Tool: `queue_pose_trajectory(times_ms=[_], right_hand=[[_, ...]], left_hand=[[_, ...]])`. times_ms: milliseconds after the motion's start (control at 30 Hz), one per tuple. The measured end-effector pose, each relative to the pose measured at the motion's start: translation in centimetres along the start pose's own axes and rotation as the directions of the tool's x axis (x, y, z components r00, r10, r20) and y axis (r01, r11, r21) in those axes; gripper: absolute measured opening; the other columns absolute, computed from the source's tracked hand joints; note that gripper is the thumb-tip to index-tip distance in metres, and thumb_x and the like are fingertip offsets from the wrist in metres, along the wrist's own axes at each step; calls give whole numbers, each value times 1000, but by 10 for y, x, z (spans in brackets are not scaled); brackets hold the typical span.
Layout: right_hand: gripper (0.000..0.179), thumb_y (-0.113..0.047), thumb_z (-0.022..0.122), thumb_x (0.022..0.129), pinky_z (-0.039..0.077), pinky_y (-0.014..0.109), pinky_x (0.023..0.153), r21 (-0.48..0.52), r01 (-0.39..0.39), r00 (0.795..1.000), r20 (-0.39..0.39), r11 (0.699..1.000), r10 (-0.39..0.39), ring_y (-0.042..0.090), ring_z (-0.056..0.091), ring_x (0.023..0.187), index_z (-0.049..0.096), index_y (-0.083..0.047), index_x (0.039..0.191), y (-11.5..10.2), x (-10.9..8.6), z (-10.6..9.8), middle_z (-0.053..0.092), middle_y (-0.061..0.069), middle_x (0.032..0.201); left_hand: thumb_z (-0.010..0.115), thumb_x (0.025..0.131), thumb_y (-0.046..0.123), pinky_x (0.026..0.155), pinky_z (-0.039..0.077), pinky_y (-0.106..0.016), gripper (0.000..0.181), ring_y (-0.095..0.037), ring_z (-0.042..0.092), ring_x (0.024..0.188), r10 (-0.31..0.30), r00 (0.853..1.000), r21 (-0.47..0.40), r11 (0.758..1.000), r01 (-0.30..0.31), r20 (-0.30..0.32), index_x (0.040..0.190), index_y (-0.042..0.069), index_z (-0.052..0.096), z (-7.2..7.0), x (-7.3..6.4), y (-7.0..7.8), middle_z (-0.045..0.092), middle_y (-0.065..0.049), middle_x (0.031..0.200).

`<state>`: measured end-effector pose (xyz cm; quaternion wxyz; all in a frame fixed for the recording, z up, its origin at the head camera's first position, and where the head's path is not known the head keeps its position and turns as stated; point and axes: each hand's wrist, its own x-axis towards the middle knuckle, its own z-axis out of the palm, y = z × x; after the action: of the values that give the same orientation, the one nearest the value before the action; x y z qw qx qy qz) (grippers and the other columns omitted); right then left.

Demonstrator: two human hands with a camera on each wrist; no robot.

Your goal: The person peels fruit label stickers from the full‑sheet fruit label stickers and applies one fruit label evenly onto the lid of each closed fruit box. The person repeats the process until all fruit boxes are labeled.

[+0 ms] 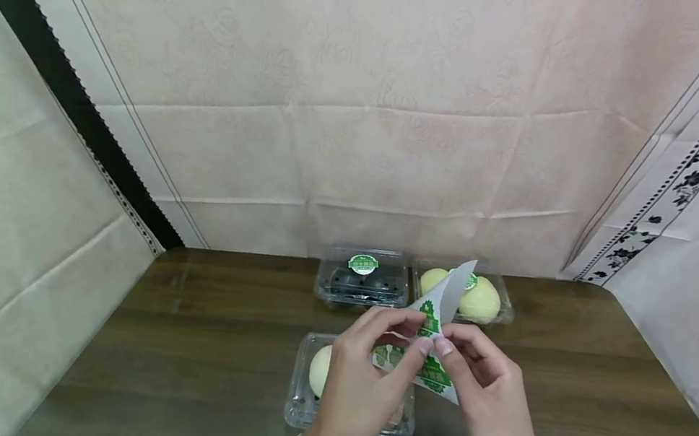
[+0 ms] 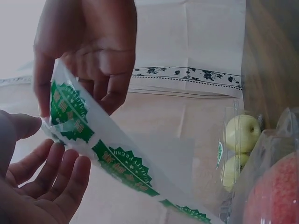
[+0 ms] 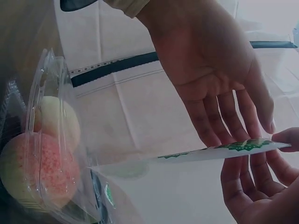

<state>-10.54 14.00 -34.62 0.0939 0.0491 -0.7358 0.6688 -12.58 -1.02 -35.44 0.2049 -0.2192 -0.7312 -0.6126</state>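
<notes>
Both hands hold a white sheet of green "Quality Fresh" stickers [image 1: 434, 366] up over the table, its far corner bent upward. The left hand [image 1: 361, 387] pinches the sheet between thumb and fingers. From the other side, the right hand [image 1: 488, 391] pinches it too, its thumb tip close to the left thumb. Under the left hand sits a clear plastic box [image 1: 301, 387] with pale fruit; the right wrist view shows pink-blushed peaches [image 3: 51, 163] in it. Whether a sticker is partly peeled is too small to tell.
At the back of the brown wooden table [image 1: 209, 346] stand two more clear boxes. The left one [image 1: 341, 282] looks dark inside and bears a green round sticker. The right one [image 1: 504, 313] holds yellow-green fruit [image 1: 480, 301]. Pale cloth [image 1: 402, 108] hangs behind and at both sides.
</notes>
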Motion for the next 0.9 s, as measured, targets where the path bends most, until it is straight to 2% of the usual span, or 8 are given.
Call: queue_pose_trajectory(times_ms=[167,267,400,467,633,667,800,900], right_hand=[[19,-21,64,98,54,23,81,-49,17,999,-35,999,-19,15,67,96,70,-9,112,1,-1,1,70,7,107],[15,-11,66,96,55,21,80,-66,110,993,-42,992,-112,15,67,96,72,-7,110,3,-2,1,69,6,106],[19,0,67,92,54,20,76,-148,254,963,-51,956,-263,14,64,93,74,-9,107,5,-2,2,69,1,103],[24,5,68,90,53,17,75,-212,351,928,-50,912,-369,12,63,92,75,-11,106,5,-1,3,69,-2,101],[37,17,70,81,49,14,74,-291,555,810,-27,779,-586,10,63,89,75,-9,106,8,4,3,69,0,97],[38,18,70,80,49,13,73,-300,567,800,-23,767,-600,10,63,89,75,-10,106,8,5,3,69,-1,97],[38,17,71,80,48,13,69,-331,566,799,-5,755,-601,8,61,86,75,-11,105,8,5,2,68,-4,96],[36,14,71,82,48,14,66,-341,527,829,2,779,-560,7,61,83,75,-14,105,9,3,0,68,-5,95]], left_hand=[[71,94,26,81,58,-29,18,-9,68,92,-49,999,-43,998,50,21,110,17,70,-4,2,-1,70,5,102],[70,94,25,79,58,-29,16,-9,69,87,-44,999,-47,998,46,31,107,16,71,-5,3,-2,71,4,100],[70,94,23,78,59,-28,14,-9,70,88,-34,998,-60,998,37,49,106,16,72,-6,3,-4,72,3,100],[70,95,23,78,59,-28,14,-9,70,90,-28,998,-56,998,31,56,106,16,72,-6,4,-4,73,3,101],[70,94,26,78,59,-28,16,-9,70,89,-34,998,-50,998,37,60,106,16,73,-7,5,-3,73,4,100],[71,94,27,78,59,-28,16,-9,70,88,-45,997,-58,997,49,59,105,16,73,-7,5,-4,73,4,100],[72,92,28,78,59,-29,15,-10,71,87,-84,995,-86,992,88,51,103,18,74,-6,4,-4,73,6,97],[71,94,28,79,59,-29,14,-10,71,88,-96,994,-90,991,100,44,101,16,74,-5,3,-5,74,5,97]])
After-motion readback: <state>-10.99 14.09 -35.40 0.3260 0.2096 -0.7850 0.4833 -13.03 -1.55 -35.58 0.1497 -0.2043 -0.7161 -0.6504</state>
